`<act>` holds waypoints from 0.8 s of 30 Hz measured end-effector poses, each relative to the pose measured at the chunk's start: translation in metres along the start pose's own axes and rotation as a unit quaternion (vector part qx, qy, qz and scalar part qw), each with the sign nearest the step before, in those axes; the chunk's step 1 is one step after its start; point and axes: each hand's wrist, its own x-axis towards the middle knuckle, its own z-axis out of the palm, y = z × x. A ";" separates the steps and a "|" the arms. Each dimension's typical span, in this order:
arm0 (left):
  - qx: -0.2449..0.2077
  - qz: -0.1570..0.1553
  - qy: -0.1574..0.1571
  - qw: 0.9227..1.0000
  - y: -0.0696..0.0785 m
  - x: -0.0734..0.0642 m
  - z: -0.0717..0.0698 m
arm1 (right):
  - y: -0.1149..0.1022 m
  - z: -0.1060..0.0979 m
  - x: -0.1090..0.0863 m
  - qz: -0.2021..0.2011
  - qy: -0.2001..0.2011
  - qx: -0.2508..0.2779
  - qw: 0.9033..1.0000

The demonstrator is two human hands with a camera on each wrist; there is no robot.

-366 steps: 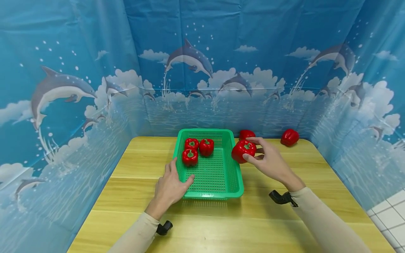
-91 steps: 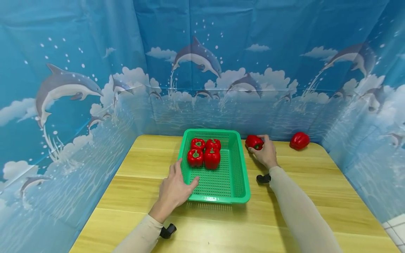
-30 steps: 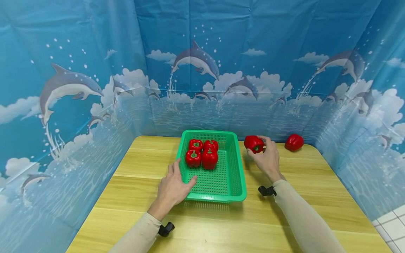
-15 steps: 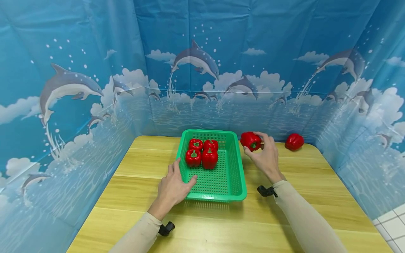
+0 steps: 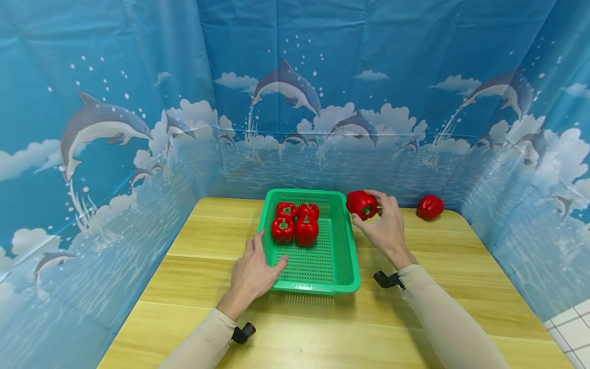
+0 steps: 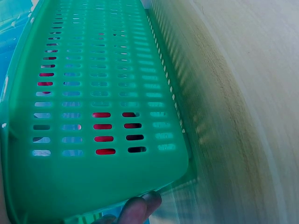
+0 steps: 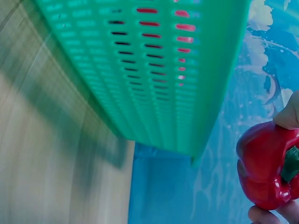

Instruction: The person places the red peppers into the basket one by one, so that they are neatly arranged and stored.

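My right hand (image 5: 387, 225) holds a red bell pepper (image 5: 361, 204) between thumb and fingers, raised just beside the right rim of a green plastic basket (image 5: 346, 256). This pepper lies sideways in the grip, its green stem (image 7: 292, 163) facing the right wrist camera. At the basket's front left corner, my left hand (image 5: 251, 274) grips the side, with the thumb over the rim and fingers along the outer wall. Left fingertips (image 6: 135, 210) show past the wall in the left wrist view. Inside the basket, several red bell peppers (image 5: 306, 230) stand grouped toward the back left, stems up.
Another red bell pepper (image 5: 430, 207) lies at the table's back right corner. The wooden table (image 5: 299, 328) extends in front of the basket and to both sides. A blue dolphin-print curtain (image 5: 295, 159) hangs close behind the table and along its sides.
The group in the basket has grown by one pepper since the oldest frame. Lately my right hand has lifted another pepper from the table and carried it left toward the basket; my left hand stays put.
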 end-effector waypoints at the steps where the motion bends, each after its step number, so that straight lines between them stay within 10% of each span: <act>1: 0.000 -0.001 0.000 1.000 0.000 0.000 0.000 | -0.002 -0.001 0.000 0.000 -0.001 0.000 1.000; 24: 0.003 0.001 0.001 1.000 0.002 -0.002 -0.002 | -0.045 -0.011 0.003 -0.042 -0.053 0.004 0.998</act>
